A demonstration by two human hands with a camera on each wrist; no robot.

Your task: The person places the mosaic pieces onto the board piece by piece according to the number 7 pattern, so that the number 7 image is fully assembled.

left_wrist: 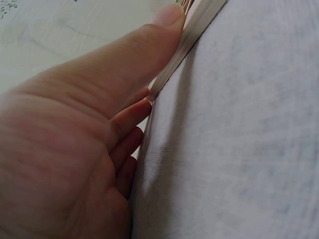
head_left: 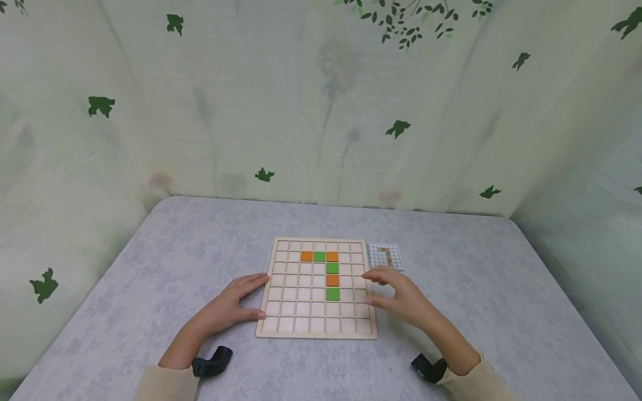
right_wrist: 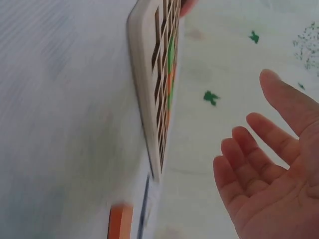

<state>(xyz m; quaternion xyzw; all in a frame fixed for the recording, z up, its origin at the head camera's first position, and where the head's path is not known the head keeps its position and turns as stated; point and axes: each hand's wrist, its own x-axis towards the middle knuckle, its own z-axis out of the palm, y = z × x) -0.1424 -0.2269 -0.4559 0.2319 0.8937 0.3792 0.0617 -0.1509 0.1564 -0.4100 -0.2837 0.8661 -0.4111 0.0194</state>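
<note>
A pale wooden grid board [head_left: 316,335] lies on the grey table. Three orange and three green square tiles sit in its cells: orange, green [head_left: 319,256], orange in a row near the far edge, then green, orange [head_left: 332,280], green running toward the near side. Along the board's left edge rests my left hand [head_left: 233,303], thumb and fingertips spread against the rim. Over the right edge hovers my right hand [head_left: 403,295], fingers loosely bent, thumb apart, nothing between them. The right wrist view shows an orange block [right_wrist: 119,221] on the table beyond the board's corner; overhead it is hidden.
A small printed card [head_left: 385,257] with a coloured grid pattern lies against the board's far right side, just beyond my right fingers. A pale curtain [head_left: 301,111] with green leaf shapes hangs behind the table [head_left: 200,239]. Dark wrist bands [head_left: 213,362] sit at both wrists.
</note>
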